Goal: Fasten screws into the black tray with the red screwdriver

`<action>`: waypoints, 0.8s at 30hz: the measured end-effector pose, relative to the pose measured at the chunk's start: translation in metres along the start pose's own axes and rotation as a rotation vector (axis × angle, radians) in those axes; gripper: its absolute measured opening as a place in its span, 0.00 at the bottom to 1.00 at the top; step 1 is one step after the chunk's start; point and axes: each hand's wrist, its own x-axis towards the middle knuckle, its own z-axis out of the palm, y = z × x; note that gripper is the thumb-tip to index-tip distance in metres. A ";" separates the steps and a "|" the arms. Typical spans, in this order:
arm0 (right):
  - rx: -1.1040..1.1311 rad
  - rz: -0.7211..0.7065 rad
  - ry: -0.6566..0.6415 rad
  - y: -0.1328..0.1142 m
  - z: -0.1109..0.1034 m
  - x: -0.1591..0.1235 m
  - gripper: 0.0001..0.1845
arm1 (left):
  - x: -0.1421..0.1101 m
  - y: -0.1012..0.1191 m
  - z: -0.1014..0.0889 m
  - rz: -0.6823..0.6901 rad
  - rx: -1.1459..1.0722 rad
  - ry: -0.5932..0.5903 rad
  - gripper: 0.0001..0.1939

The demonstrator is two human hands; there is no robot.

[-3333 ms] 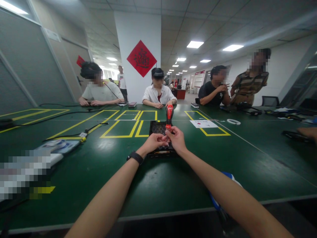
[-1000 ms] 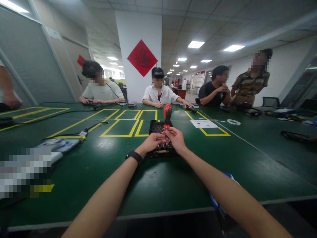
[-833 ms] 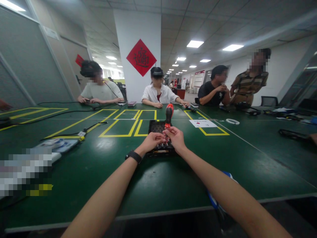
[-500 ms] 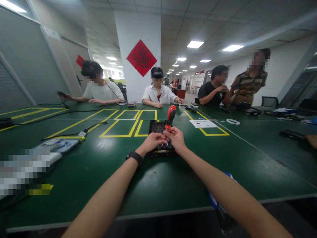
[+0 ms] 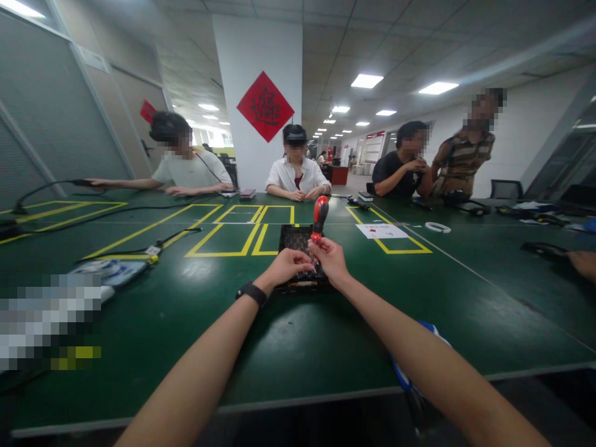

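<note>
A blue-and-white item (image 5: 434,330) is lying by the tabletop's (image 5: 279,354) near edge; the black case (image 5: 321,288) is resting well back from it; over the case your right hand (image 5: 332,259) is holding the red-and-black screwdriver (image 5: 320,218) low in its grip, handle up and leaning slightly right; your left hand (image 5: 287,267) is pinching just beside, grip narrow, though I cannot tell whether it is holding anything; you should be steadying both hands and minding that lean; a white sheet (image 5: 380,231) is lying toward the far edge.
</note>
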 end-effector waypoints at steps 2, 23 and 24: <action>0.006 0.032 -0.037 -0.002 0.000 -0.001 0.19 | -0.001 0.001 0.000 0.010 -0.010 -0.030 0.14; 0.051 -0.008 -0.012 -0.002 0.003 -0.002 0.17 | -0.001 0.006 0.002 0.005 -0.107 0.028 0.14; 0.055 -0.005 -0.018 -0.002 0.002 -0.002 0.17 | -0.001 0.006 0.002 0.009 -0.102 0.014 0.13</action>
